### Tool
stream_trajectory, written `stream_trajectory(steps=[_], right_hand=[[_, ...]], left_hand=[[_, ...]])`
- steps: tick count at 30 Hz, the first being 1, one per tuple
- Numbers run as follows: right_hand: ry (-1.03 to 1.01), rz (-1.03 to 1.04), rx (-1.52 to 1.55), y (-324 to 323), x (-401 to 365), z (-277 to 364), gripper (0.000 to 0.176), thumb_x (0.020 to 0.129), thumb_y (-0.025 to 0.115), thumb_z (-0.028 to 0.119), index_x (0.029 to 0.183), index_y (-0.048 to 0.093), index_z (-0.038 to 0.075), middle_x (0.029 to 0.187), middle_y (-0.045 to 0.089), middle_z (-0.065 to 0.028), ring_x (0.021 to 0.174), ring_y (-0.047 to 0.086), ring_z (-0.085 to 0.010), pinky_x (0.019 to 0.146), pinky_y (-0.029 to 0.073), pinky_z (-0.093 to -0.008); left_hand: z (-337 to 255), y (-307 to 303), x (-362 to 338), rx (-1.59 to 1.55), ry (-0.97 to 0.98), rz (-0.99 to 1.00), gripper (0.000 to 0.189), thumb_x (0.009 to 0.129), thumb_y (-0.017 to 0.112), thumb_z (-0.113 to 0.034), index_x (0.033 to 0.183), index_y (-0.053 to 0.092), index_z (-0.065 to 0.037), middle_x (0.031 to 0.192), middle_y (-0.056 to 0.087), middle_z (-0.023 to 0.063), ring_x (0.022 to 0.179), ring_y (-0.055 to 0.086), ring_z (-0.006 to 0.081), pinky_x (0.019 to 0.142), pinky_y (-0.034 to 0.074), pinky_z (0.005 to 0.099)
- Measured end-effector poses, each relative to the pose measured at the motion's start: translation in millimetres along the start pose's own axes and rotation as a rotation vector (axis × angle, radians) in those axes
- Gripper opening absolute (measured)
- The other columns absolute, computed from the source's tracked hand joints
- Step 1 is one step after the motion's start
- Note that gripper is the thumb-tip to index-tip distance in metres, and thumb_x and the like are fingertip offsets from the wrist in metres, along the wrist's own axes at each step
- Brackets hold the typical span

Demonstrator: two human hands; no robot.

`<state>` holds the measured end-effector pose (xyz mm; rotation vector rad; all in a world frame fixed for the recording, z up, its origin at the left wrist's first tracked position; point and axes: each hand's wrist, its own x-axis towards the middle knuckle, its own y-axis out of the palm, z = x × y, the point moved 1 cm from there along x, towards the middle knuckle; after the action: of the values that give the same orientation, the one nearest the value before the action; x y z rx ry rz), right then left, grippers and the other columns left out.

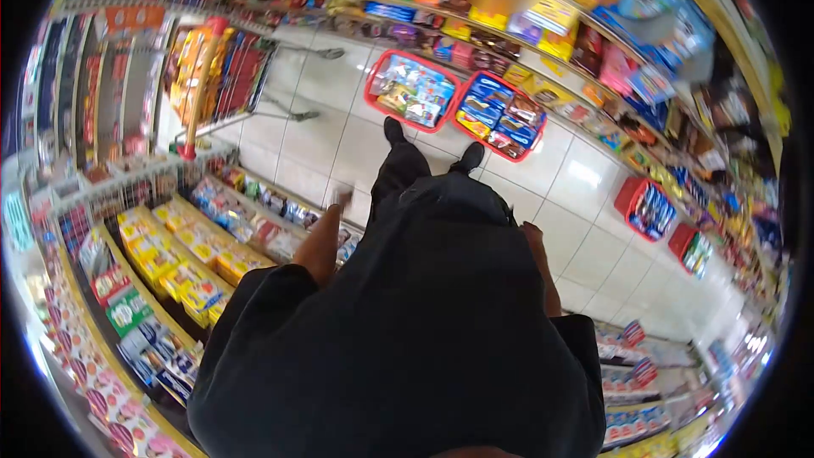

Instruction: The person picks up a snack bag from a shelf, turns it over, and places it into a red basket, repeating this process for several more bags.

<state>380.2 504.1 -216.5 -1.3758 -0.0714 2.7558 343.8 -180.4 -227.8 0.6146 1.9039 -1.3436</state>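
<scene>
My left hand hangs low beside my left leg, near the lower shelf of packets. It is small and smeared, so its fingers and anything in them do not show clearly. On the other side my right hand hangs by my hip, partly behind my dark clothing, its fingers hidden. At my feet on the tiled floor stand two red baskets: one basket holds light-blue and white packets, and the other basket holds dark-blue and brown packs. Neither hand touches them.
A wire cart with a red-ended handle stands at the left. Yellow boxes fill a shelf below it. Two smaller red baskets sit along the right shelves. Snack shelves line the top.
</scene>
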Motion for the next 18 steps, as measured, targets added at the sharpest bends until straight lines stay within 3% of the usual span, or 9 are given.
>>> stream_trajectory(steps=[2,5,8,12,13,14,15,16,18], right_hand=[[0.467,-0.1,0.2,-8,6,52,0.032,0.09,0.053,0.018,0.122,0.055,0.012,0.1,0.065,-0.0053,0.089,0.063,-0.0202,0.073,0.048,-0.0387],[0.306,-0.177,0.043,-11,20,110,0.038,0.085,0.061,0.02,0.121,0.056,0.011,0.099,0.063,-0.0037,0.096,0.062,-0.0217,0.078,0.049,-0.0389],[0.262,-0.022,-0.06,10,55,164,0.043,0.082,0.064,0.018,0.122,0.054,0.011,0.102,0.064,-0.0043,0.097,0.061,-0.0218,0.083,0.049,-0.04],[0.283,0.063,-0.344,91,109,237,0.042,0.082,0.067,0.018,0.121,0.054,0.013,0.104,0.063,-0.0049,0.098,0.061,-0.0218,0.081,0.049,-0.0386],[0.253,0.086,-0.357,112,120,254,0.04,0.082,0.066,0.017,0.12,0.054,0.013,0.103,0.063,-0.0046,0.097,0.062,-0.0214,0.08,0.049,-0.0377],[0.22,0.104,-0.362,134,132,273,0.038,0.083,0.066,0.016,0.119,0.054,0.012,0.102,0.063,-0.0043,0.096,0.062,-0.021,0.079,0.05,-0.0368],[0.165,0.122,-0.353,168,125,305,0.033,0.084,0.065,0.015,0.116,0.056,0.011,0.1,0.062,-0.0034,0.093,0.062,-0.0184,0.078,0.05,-0.0346],[0.086,0.142,-0.306,194,126,324,0.033,0.084,0.065,0.015,0.115,0.055,0.01,0.1,0.063,-0.0037,0.093,0.062,-0.0158,0.078,0.05,-0.0323],[0.009,0.114,-0.361,245,128,358,0.034,0.084,0.065,0.015,0.116,0.055,0.01,0.102,0.063,-0.0043,0.093,0.061,-0.014,0.078,0.049,-0.0304]], left_hand=[[43,86,-166,-0.221,-0.361,0.442,0.05,0.088,0.057,-0.039,0.114,0.052,0.004,0.108,0.062,0.0202,0.1,0.059,0.0341,0.083,0.047,0.0454],[44,134,-324,-0.724,-0.786,0.638,0.052,0.089,0.054,-0.04,0.117,0.051,0.004,0.111,0.061,0.0212,0.102,0.059,0.0353,0.084,0.047,0.0457],[24,177,-379,-0.991,-0.971,0.641,0.054,0.09,0.052,-0.042,0.119,0.05,0.004,0.115,0.06,0.0223,0.103,0.059,0.0364,0.085,0.047,0.0461],[60,219,-288,-1.279,-0.882,0.533,0.057,0.091,0.048,-0.043,0.123,0.049,0.004,0.12,0.058,0.0237,0.105,0.059,0.038,0.086,0.047,0.0466],[78,211,-242,-0.525,-0.424,0.361,0.05,0.091,0.046,-0.038,0.119,0.055,0.002,0.112,0.061,0.0254,0.1,0.06,0.0421,0.084,0.048,0.0482],[46,115,-196,-0.425,-0.474,0.322,0.038,0.088,0.048,-0.033,0.105,0.063,-0.002,0.101,0.064,0.0261,0.096,0.061,0.0417,0.082,0.049,0.0477],[26,50,-157,-0.095,-0.15,0.096,0.033,0.086,0.052,-0.034,0.093,0.066,-0.005,0.092,0.066,0.0243,0.092,0.064,0.0363,0.079,0.05,0.0446],[10,14,-131,-0.839,-0.517,-0.296,0.031,0.085,0.057,-0.037,0.094,0.065,-0.008,0.092,0.067,0.0213,0.089,0.066,0.0324,0.078,0.051,0.0424],[-20,-91,-71,-0.99,-0.481,-0.362,0.036,0.08,0.064,-0.041,0.094,0.065,-0.008,0.087,0.069,0.0183,0.087,0.067,0.0306,0.079,0.052,0.0398]])
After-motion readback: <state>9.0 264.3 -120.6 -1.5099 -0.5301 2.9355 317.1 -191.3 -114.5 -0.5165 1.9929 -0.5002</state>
